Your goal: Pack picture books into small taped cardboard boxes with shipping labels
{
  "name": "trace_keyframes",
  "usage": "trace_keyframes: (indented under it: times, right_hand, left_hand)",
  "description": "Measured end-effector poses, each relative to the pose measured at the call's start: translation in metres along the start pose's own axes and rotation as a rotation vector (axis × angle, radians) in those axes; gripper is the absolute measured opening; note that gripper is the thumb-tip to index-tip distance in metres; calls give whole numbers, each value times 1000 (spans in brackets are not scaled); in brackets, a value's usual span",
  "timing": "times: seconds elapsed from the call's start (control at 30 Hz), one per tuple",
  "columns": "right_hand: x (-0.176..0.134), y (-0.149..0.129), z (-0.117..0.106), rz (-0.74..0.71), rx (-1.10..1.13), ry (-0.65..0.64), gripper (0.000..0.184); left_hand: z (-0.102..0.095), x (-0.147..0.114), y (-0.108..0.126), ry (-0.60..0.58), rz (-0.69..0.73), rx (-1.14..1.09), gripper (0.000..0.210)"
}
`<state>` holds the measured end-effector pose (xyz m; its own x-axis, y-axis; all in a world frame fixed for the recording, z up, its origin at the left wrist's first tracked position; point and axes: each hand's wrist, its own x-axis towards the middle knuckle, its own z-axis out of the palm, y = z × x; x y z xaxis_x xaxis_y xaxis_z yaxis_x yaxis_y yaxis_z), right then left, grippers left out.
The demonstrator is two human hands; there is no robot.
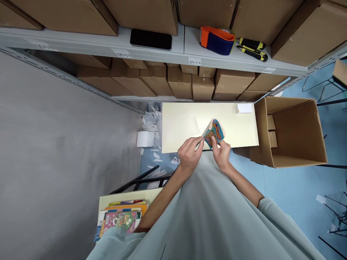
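Observation:
Over the near edge of the pale table point(179, 126), a small sheet with a bright picture point(214, 133), mostly blue, orange and green, is held up and bent into a curl. Its pale back or edge shows at the top; whether it is a sticker or a card I cannot tell. My left hand point(189, 152) pinches its left corner between thumb and fingers. On the lower right side, my right hand point(221, 154) grips it, thumb pressed on the printed face. A white flat piece point(189, 124) lies on the table left of it.
A small white box point(244, 108) sits at the table's back right. Beside it stands a large open carton point(298, 130). The shelf ahead holds cardboard boxes point(180, 81), a phone point(151, 39), tape point(217, 40) and cutters point(252, 48). Books point(121, 219) are stacked lower left.

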<state>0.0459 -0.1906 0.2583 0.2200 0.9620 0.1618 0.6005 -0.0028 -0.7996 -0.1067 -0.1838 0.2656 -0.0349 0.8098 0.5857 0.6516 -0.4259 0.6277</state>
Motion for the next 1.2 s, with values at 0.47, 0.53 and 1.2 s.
trace_keyframes:
  times: [0.47,0.53,1.2]
  right_hand:
    - [-40,-4,-10,-315,-25,-105,32]
    - [-37,-1,-19,-381,-26,-117,39]
    - [4,43,-63,-352,49,-225,44]
  left_hand:
    - [-20,20,-31,-84,-273,-257,14]
    - [-27,23,-32,-113,-304,-340,16]
    - [-1,10,3,23,6,-251,11]
